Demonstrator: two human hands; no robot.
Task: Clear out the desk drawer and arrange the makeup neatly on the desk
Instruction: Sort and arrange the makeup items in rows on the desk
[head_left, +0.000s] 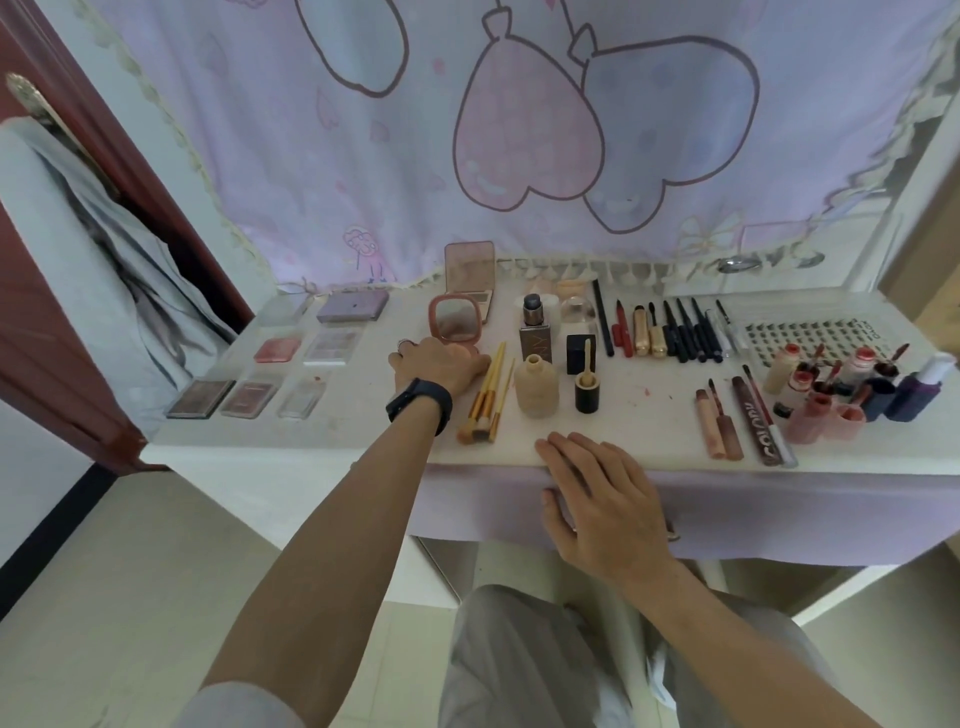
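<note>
Left hand (439, 364) lies over the base of an open, pink, rounded-square mirror compact (456, 319) on the white bench (311, 431); its grip cannot be told. Right hand (597, 499), fingers straight, rests flat on the front edge. Wooden-handled brushes (483, 400) lie just beside the left hand, a matte beige bottle (536, 387) next to them, and flat rectangular palettes (200, 397) in rows to the left.
</note>
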